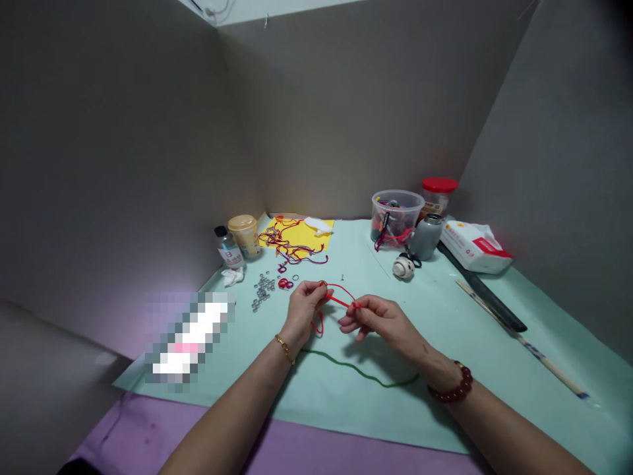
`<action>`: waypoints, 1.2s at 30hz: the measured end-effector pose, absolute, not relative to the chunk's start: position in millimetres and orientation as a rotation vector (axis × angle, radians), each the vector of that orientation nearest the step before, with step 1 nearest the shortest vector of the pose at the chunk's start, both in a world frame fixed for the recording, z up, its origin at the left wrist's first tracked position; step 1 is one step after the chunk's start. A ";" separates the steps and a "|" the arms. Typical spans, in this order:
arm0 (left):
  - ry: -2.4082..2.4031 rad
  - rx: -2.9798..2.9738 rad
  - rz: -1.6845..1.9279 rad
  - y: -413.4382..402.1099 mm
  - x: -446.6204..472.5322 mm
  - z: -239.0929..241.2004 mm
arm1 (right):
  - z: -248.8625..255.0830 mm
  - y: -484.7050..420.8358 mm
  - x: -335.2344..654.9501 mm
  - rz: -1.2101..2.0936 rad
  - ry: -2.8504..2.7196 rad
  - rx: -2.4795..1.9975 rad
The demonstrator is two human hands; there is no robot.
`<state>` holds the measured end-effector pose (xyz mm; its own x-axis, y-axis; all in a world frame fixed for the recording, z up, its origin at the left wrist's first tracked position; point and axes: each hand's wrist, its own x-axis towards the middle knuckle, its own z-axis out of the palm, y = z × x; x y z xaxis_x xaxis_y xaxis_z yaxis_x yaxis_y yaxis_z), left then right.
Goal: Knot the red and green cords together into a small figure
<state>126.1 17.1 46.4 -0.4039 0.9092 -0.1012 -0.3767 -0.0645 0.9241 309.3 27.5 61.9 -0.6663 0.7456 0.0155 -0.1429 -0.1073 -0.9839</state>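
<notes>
I have both hands on the red cord (338,301), which runs in a short straight stretch between them, above the middle of the worktop (222,382). My left hand (302,311) has its grip clamped on one end of that stretch, thumb against fingers. My right hand (378,316) pinches the other end between thumb and forefinger, its remaining fingers loosely curled. A thin arc of the same cord bows over the gap, and a loop of it hangs below the left hand.

Nearer to me, a green cord (386,384) lies in a wavy line across the worktop, passing below both hands. Just beyond the left hand I see small red rings (284,284), with a scatter of small clear pieces (264,288) to their left. Further back, dark purple-red cords (277,241) lie tangled partly on a yellow sheet (297,233). At back right a clear tub (415,204) holds coloured items too jumbled for me to name, with a grey jar (426,237) just beside it and a tissue pack (477,247) further right.
</notes>
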 end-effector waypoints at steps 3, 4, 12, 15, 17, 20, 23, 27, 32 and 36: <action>1.219 0.666 1.643 17.2 125.8 44.7 | 63.9 29.0 309.9 1.558 -1.644 -0.752; 1.223 0.667 1.637 17.0 125.8 44.3 | 64.8 29.6 310.5 1.449 -1.680 -0.753; 1.205 0.708 1.533 8.2 137.6 50.8 | 64.6 27.0 307.9 1.539 -1.564 -0.777; 1.205 0.746 1.493 3.2 145.4 54.7 | 62.0 27.0 306.2 1.513 -1.548 -0.846; 1.225 0.793 1.463 0.5 149.3 56.2 | 61.1 27.9 306.5 1.469 -1.566 -0.875; 1.252 0.862 1.418 -2.4 153.2 56.4 | 61.3 28.7 307.8 1.302 -1.695 -0.915; 1.233 0.914 1.407 -4.1 156.2 54.9 | 62.4 27.9 307.9 1.064 -1.840 -0.887; 1.228 0.951 1.405 -5.6 159.7 53.7 | 62.6 26.3 306.5 0.929 -1.841 -0.918; 1.220 0.944 1.369 -7.2 161.7 55.3 | 61.6 26.5 307.2 0.885 -1.862 -0.955; 1.226 0.956 1.366 -8.1 163.8 57.6 | 59.3 25.9 306.7 0.830 -1.868 -0.922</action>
<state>163.8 -8.1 57.6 -0.1627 0.9842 -0.0695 -0.1747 0.0406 0.9838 306.7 25.9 59.3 -0.3484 0.8451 0.4054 0.2658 0.5038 -0.8219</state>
